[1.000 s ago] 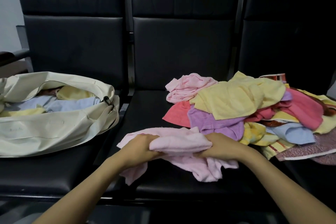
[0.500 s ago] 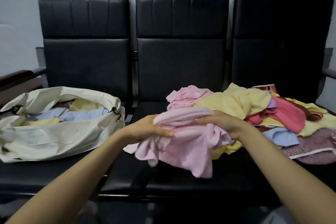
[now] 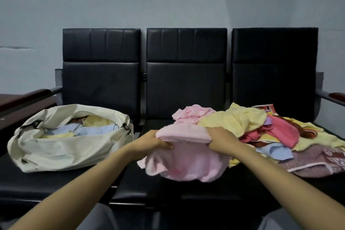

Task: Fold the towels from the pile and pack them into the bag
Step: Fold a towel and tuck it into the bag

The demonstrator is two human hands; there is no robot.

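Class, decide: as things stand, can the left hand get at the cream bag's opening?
Probably yes: the bag lies open beside the left hand, only bare seat between them, though that hand grips the pink towel.

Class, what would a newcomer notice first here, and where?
The left hand and right hand grip a pale pink towel over the middle seat. A colourful towel pile spreads away to their right, and an open cream bag holding towels sits on the left seat.
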